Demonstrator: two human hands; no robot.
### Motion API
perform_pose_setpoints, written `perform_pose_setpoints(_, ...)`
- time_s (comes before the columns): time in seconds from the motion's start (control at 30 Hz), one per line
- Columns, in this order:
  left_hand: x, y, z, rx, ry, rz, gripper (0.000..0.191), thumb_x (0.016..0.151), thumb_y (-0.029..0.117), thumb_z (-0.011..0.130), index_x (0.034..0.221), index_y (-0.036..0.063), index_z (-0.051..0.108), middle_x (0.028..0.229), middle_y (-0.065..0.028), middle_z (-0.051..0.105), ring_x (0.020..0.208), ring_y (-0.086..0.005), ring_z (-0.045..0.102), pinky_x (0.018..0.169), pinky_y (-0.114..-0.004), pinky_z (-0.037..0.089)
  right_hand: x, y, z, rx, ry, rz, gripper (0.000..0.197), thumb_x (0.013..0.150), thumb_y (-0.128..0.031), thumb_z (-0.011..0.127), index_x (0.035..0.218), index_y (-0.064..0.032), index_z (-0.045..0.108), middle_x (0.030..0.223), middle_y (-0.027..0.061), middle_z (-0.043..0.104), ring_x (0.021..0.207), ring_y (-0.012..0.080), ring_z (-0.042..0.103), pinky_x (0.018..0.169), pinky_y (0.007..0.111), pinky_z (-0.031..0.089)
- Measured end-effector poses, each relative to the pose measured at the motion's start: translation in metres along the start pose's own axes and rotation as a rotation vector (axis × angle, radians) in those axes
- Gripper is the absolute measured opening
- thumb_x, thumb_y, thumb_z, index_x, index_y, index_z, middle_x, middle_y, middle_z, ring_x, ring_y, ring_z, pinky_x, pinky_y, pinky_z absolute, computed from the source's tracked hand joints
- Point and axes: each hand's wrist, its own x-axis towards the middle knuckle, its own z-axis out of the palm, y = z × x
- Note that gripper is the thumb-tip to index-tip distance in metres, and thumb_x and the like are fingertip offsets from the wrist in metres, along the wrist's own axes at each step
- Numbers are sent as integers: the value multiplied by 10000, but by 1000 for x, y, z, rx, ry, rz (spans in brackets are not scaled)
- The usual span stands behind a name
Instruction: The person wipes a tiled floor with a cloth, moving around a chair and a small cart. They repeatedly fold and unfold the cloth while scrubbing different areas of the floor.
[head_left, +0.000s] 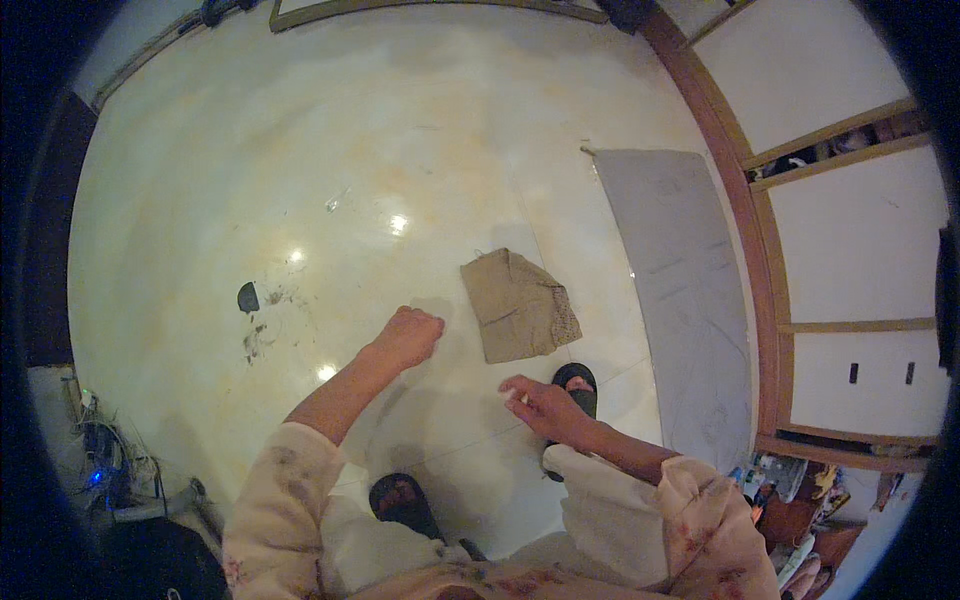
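Note:
My left hand (412, 335) is held above the pale, glossy floor with its fingers curled into a fist. Nothing shows sticking out of it. My right hand (546, 406) hovers near my right foot, thumb and fingers bent but apart, and I see no object between them. A folded brown cloth (517, 309) lies on the floor just ahead of both hands, touching neither. Its right edge is turned over and shows a dotted pattern. Farther left on the floor is a small dark half-round piece (247, 298), beside dark smudges (259, 337).
Black slippers (405, 504) are on my feet. A long grey mat (679, 300) runs along white cupboards (855, 247) framed in wood at right. Cables (112, 450) and a dark seat-like object (165, 559) are at lower left. Assorted items fill a shelf (802, 502) at lower right.

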Motion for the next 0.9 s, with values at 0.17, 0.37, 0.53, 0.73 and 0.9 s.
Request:
perform_pose_setpoints(0.17,-12,1,4,236,-1,68,140,735,89,534,869,48,550,608,-153,587,628,-363,598,655,-458,458,56,70,-3,-315,294,-141,470,836,-238,585,1237,-59,417,1188,202,461,1069,323,479,919,405,379)
perform_pose_setpoints(0.37,-34,37,-1,78,-109,-136,101,768,117,535,841,59,574,715,-139,627,679,-314,623,674,-438,469,126,116,-25,-573,598,-181,575,780,-311,616,1266,-81,414,1310,246,343,1233,446,282,1028,514,237)
perform_pose_setpoints(0.53,-37,43,17,26,-126,-258,149,804,156,524,894,52,579,772,-144,633,704,-322,620,700,-455,473,227,112,-22,-594,548,-672,358,824,-206,563,1163,-104,511,1193,156,495,1157,373,411,994,458,307)
perform_pose_setpoints(0.73,-26,55,8,28,-119,-367,182,843,193,501,941,55,570,807,-138,636,765,-308,622,698,-441,476,197,78,-68,920,147,-287,298,870,-133,487,1160,-70,461,965,134,583,820,276,569,744,379,468)
perform_pose_setpoints(0.9,44,73,-9,173,-194,-267,182,831,192,513,944,59,565,799,-146,630,791,-306,620,711,-424,475,103,134,-162,1040,334,154,405,904,-154,456,1293,-75,369,1025,63,543,939,164,516,814,324,455)
